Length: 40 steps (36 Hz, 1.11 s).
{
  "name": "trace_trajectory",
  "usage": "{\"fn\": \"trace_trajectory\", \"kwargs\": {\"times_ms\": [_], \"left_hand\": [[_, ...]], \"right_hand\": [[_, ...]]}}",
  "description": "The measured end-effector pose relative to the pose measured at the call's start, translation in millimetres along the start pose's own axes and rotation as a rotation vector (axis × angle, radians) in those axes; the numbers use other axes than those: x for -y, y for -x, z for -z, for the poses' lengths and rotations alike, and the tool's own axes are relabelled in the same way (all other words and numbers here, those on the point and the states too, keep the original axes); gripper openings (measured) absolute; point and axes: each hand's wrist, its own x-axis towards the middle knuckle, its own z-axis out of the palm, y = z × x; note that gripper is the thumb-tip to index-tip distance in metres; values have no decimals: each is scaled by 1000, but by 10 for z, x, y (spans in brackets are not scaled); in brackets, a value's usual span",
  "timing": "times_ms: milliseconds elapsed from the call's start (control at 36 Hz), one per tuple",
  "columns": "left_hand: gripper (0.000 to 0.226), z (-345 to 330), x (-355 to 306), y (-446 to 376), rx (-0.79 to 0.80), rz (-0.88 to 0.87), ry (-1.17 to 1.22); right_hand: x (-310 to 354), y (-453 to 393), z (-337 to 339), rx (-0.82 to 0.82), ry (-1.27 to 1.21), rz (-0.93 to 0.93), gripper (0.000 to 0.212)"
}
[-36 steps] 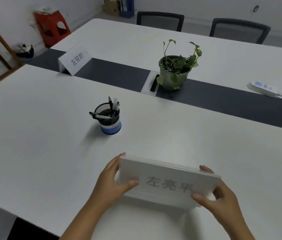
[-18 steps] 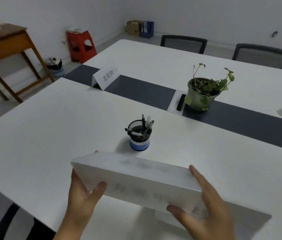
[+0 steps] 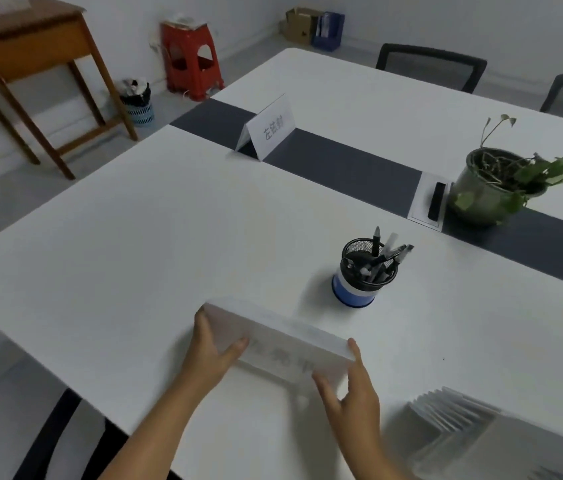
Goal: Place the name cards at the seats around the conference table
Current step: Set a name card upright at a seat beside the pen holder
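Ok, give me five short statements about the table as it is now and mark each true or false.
1. Both hands, left hand and right hand, hold one name card. True.
2. Another card stands on the dark strip. True.
3. The pen cup is red. False: black mesh with a blue base.
4. The plant lies tipped over. False: it stands upright.
5. A stack of cards lies right of the right hand. True.

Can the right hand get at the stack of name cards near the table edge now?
Probably not yet: the right hand and left hand both grip one name card. The stack lies close on its right, nothing between.
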Motion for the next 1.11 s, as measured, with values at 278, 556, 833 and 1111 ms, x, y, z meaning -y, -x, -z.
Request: {"fn": "trace_trajectory", "kwargs": {"times_ms": [278, 556, 833, 1111], "left_hand": [[79, -99, 285, -330, -164, 117, -146], [74, -73, 279, -622, -208, 105, -169], [73, -32, 355, -750, -197, 71, -311], [72, -52, 396, -781, -194, 73, -333]], "right_hand": [[-97, -219, -229, 22, 1, 8, 69], [4, -606, -362, 11, 45, -21, 95], [-92, -678, -428, -33, 136, 19, 91], [-115, -759, -476, -28, 235, 46, 87]]}}
